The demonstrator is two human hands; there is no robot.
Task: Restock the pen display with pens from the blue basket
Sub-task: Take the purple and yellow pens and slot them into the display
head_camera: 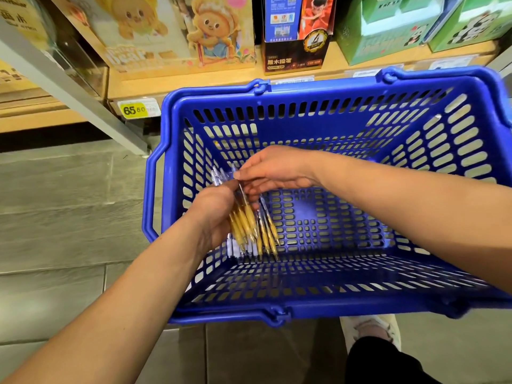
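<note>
A blue plastic basket [346, 106] sits on the floor in front of a low shelf. Inside it, at the left, my left hand [214, 214] grips a bunch of several pens [249, 223] with yellow grips and clear barrels, tips pointing down toward me. My right hand [273, 170] reaches in from the right and pinches the clear upper ends of the pens in that bunch. The rest of the basket floor shows only its slotted bottom. The pen display is out of view.
A wooden shelf [194, 84] behind the basket holds cartoon-print boxes, a dark pencil box [293, 51] and green panda boxes [388, 26]. A yellow price tag [135, 109] hangs on its edge. A grey metal upright [83, 98] slants at the left. Grey floor tiles and my shoe [371, 331] lie below.
</note>
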